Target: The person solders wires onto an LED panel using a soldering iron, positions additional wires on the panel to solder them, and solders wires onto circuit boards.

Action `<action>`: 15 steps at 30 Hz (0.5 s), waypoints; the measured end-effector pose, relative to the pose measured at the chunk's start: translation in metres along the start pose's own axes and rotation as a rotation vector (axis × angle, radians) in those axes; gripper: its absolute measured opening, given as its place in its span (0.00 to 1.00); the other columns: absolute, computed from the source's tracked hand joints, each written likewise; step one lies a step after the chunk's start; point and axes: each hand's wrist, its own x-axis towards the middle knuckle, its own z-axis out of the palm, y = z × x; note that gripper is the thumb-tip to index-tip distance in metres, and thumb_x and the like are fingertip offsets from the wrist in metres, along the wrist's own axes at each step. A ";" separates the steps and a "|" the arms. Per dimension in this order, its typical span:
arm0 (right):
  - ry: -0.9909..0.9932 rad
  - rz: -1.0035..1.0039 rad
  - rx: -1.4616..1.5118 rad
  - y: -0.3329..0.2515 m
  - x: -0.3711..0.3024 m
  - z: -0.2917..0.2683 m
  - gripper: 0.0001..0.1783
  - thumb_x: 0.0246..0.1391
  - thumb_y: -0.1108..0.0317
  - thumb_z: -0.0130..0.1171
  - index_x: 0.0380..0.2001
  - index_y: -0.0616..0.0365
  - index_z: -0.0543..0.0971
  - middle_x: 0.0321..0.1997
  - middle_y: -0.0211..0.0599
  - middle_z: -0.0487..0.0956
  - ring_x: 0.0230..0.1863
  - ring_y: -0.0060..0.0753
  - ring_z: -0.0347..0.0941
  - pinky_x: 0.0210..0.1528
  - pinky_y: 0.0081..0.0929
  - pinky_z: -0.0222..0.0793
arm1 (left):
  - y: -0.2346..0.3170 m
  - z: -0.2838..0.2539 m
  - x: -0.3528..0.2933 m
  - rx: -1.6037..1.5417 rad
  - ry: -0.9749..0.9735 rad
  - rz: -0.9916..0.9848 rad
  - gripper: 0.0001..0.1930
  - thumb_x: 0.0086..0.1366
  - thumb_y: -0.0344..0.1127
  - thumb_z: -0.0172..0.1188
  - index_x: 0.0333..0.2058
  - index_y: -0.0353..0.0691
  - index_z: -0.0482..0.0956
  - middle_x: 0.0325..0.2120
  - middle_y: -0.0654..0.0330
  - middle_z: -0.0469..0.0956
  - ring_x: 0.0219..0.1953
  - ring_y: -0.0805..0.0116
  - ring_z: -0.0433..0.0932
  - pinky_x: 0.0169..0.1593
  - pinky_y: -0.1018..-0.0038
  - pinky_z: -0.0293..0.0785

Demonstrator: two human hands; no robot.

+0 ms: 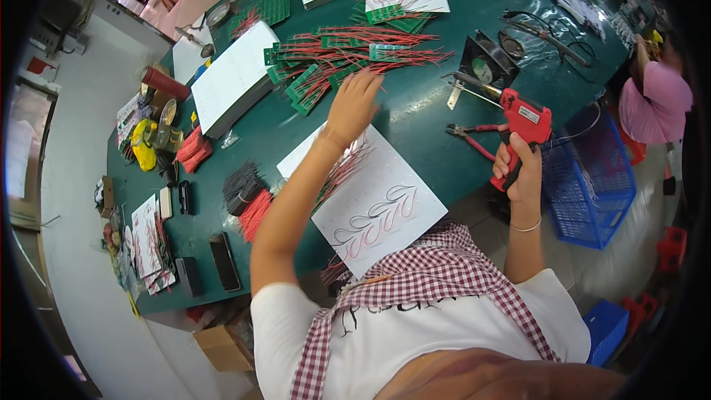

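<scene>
My right hand (pixel 521 165) is wrapped round the black grip of a red soldering gun (pixel 527 115), held up at the table's right edge with its metal tip pointing left. My left hand (pixel 355 107) reaches over the table, fingers stretched out and slightly apart, at the near edge of a pile of green circuit boards with red wires (pixel 326 67). I cannot make out whether the fingertips touch the wires. Below that hand, a white board (pixel 422 178) extends over the table's near edge, bearing looped black and red wires (pixel 374 222). My left forearm covers part of it.
A black fan (pixel 489 63) and red-handled cutters (pixel 474 133) lie near the gun. A white stack (pixel 233 81) stands left of the boards. Black and red wire bundles (pixel 248 200) and a phone (pixel 224 261) are at left. Blue crates (pixel 592 185) stand right; other people sit beyond.
</scene>
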 end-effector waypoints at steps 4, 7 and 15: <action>0.010 -0.066 0.016 -0.006 -0.020 0.004 0.14 0.57 0.64 0.56 0.41 0.64 0.73 0.15 0.29 0.66 0.12 0.20 0.61 0.14 0.21 0.60 | -0.060 0.082 0.086 0.241 -0.082 0.009 0.26 0.53 0.38 0.64 0.51 0.42 0.70 0.50 0.56 0.72 0.56 0.58 0.68 0.58 0.58 0.62; 0.020 -0.117 0.017 -0.008 -0.031 -0.009 0.13 0.57 0.65 0.56 0.41 0.63 0.73 0.15 0.29 0.66 0.12 0.20 0.61 0.14 0.22 0.59 | -0.079 0.104 0.099 0.397 -0.256 0.007 0.22 0.50 0.43 0.67 0.44 0.45 0.75 0.45 0.60 0.73 0.51 0.61 0.70 0.54 0.56 0.63; 0.141 -0.187 0.006 -0.025 -0.032 -0.017 0.12 0.57 0.65 0.55 0.40 0.62 0.72 0.16 0.28 0.67 0.12 0.20 0.61 0.14 0.21 0.60 | -0.047 0.007 0.095 0.020 -0.165 -0.038 0.31 0.49 0.37 0.68 0.54 0.42 0.70 0.42 0.53 0.70 0.48 0.52 0.69 0.51 0.63 0.70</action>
